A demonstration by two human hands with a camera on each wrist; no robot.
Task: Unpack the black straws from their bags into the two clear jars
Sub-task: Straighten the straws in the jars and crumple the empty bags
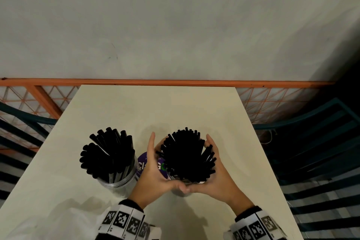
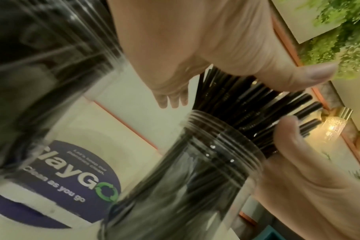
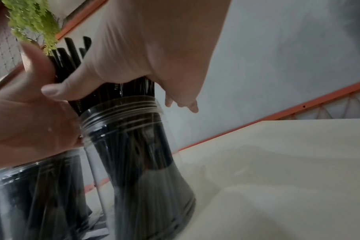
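Two clear jars stand on the cream worktop [image 1: 175, 103], both crammed with black straws. The right jar [image 2: 195, 170] sits near the middle of the near half; its straws [image 1: 185, 154] fan out above the threaded mouth. The left hand [image 1: 153, 169] and the right hand [image 1: 216, 177] cup this bundle from either side, fingers straight and spread, palms against the straws, thumbs meeting at the near side of the rim. Neither hand is curled tight; both lie apart and flat along the bundle.

The left jar [image 1: 120, 181] stands just beside the left hand, its straws [image 1: 107, 154] leaning outward to the left and far side. Between the two jars a round purple sticker [image 1: 143, 165] lies on the worktop, partly hidden by the left hand.

The far half of the worktop is bare up to its far edge, which meets an orange rail [image 1: 175, 82] and mesh fence below a grey wall [image 1: 175, 15]. To the right of the right jar the surface runs free to the right edge. Teal slatted chairs [image 1: 315, 142] stand past both side edges. Something white and crumpled [image 1: 64, 220] lies at the near left corner, too blurred to name.
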